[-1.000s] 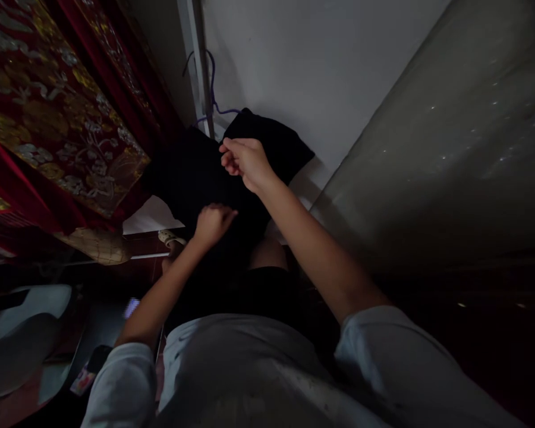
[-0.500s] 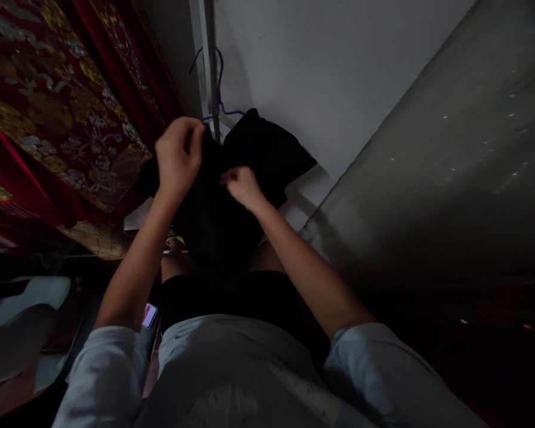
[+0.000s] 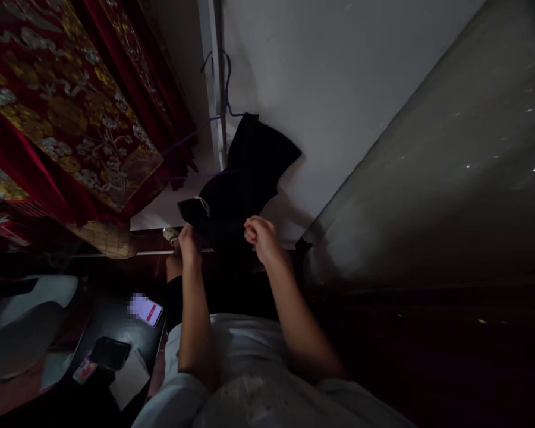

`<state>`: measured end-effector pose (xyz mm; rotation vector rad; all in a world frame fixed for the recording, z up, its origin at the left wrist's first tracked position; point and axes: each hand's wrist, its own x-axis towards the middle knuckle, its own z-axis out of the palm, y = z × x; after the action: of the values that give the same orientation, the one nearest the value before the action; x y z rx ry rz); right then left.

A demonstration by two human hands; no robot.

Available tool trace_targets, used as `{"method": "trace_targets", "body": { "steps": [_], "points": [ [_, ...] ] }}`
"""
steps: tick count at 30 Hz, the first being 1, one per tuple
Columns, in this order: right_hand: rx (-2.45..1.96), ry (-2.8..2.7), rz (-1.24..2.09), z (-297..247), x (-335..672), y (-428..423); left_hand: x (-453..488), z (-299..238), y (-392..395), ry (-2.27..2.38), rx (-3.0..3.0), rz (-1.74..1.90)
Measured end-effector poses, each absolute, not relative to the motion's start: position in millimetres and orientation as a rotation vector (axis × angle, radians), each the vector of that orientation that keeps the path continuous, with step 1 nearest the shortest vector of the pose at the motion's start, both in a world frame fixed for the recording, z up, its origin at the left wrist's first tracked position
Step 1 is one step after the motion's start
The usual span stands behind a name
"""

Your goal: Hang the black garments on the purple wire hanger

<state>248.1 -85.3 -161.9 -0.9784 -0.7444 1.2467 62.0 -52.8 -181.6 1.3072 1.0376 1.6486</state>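
Note:
A black garment (image 3: 245, 178) hangs in front of me from a purple hanger (image 3: 225, 83) on a white upright by the wall. My left hand (image 3: 188, 242) is closed on the garment's lower left edge, near a small pale tag. My right hand (image 3: 261, 235) is closed in a pinch at the garment's lower right edge. Both hands are low, just above my lap. The light is dim, and the cloth inside my fingers is hard to make out.
A red and gold embroidered curtain (image 3: 62, 101) hangs at the left. A dark low table (image 3: 93, 321) at the lower left carries a lit phone (image 3: 146, 309), a dark phone (image 3: 110, 353) and papers. A grey slanted panel (image 3: 428, 178) fills the right side.
Both hands have come down from the top of the garment to its lower edge. The left hand rose to the hanger half a second ago, then dropped. The garment now hangs longer and narrower.

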Motion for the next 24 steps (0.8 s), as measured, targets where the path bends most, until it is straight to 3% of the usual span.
{"method": "trace_targets", "body": {
  "steps": [8,13,20,24],
  "points": [
    [-1.136,-0.941,1.167,-180.3,277.8,-86.2,81.3,-156.5,-69.6,1.013,1.171,1.646],
    [-0.907,-1.299,1.175,-164.6,257.6,-99.0,98.8,-145.7,-85.4,0.924,1.033,1.712],
    [-0.966,-1.422,1.115,-146.7,220.6,-93.0,111.1,-123.5,-94.6,0.976,1.379,1.796],
    [-0.925,-1.23,1.403,-136.6,222.2,-86.5,95.0,-122.6,-82.6,0.997,1.353,1.856]
  ]
}}
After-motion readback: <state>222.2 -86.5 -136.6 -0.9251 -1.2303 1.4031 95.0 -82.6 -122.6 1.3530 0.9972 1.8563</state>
